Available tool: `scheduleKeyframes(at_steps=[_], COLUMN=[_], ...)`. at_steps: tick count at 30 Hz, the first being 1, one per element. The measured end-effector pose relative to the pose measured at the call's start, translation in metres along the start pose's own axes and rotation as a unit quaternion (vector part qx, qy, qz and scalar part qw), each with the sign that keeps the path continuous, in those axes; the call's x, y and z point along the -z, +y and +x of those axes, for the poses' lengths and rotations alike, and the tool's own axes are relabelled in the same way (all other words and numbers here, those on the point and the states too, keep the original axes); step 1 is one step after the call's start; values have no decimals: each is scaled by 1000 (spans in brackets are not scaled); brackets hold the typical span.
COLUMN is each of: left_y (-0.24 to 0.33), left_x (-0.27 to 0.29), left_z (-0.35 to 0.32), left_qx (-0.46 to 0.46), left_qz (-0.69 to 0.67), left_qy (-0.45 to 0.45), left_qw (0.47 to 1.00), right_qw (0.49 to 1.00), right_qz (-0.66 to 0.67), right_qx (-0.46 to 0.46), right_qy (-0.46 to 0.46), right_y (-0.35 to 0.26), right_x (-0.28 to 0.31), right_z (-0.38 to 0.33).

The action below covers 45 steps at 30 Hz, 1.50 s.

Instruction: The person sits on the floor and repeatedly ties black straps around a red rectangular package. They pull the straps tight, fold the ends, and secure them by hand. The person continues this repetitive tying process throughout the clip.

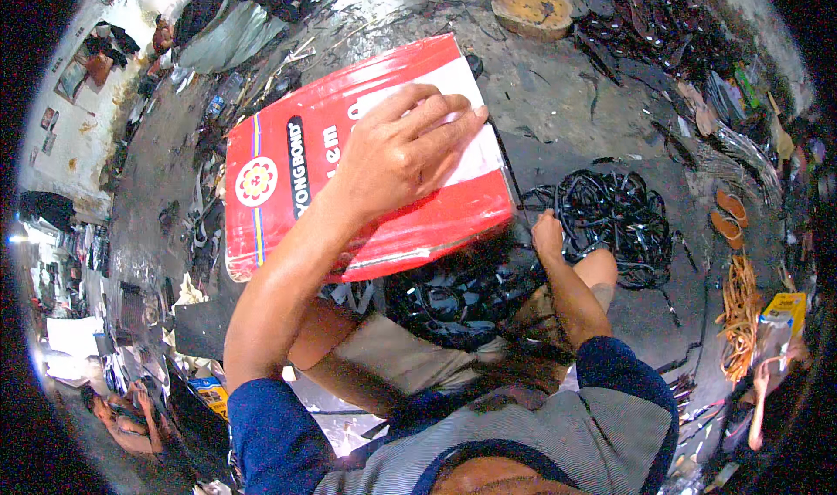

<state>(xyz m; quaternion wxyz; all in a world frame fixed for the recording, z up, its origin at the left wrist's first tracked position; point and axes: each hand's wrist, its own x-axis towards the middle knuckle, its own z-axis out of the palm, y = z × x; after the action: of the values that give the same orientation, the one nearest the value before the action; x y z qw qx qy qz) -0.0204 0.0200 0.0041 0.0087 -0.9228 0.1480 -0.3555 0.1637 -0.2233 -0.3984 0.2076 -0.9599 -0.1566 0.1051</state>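
My left hand [405,151] lies over a red and white cardboard box [349,242], its fingers bent and their tips at the right edge. The box is tilted above my lap and has a flower emblem on its left side. Just right of the box, my right hand [547,233] is closed at a black strip [520,200]; the strip inside the fist is hidden. Beside that hand lies a tangled heap of shiny black strips [619,225]. More black glossy pieces [453,303] fill the space between my legs, partly covered by the box.
A round wooden block [532,11] stands on the floor at the far side, near a dark pile of black pieces [654,29]. On the right are orange-brown sandals [728,216] and a bundle of tan strips [739,312]. Scraps line the left, where another person [131,421] sits.
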Motion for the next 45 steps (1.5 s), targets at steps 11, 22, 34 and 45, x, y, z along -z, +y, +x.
scheduleKeyframes(at_steps=[11, 22, 34, 45], left_y=[5, 113, 192, 90], left_x=[6, 70, 102, 122], left_z=[-10, -134, -293, -670], left_qx=[79, 249, 588, 880], left_qz=[-23, 139, 230, 83], left_qy=[-28, 70, 305, 437], left_qw=[996, 956, 713, 165], right_qw=[998, 897, 871, 817], right_qz=[-46, 147, 204, 72], right_qx=[-18, 332, 280, 368], right_qy=[-28, -251, -349, -438], right_y=[-1, 10, -18, -74], right_x=[25, 11, 1, 65], right_z=[-32, -127, -172, -222])
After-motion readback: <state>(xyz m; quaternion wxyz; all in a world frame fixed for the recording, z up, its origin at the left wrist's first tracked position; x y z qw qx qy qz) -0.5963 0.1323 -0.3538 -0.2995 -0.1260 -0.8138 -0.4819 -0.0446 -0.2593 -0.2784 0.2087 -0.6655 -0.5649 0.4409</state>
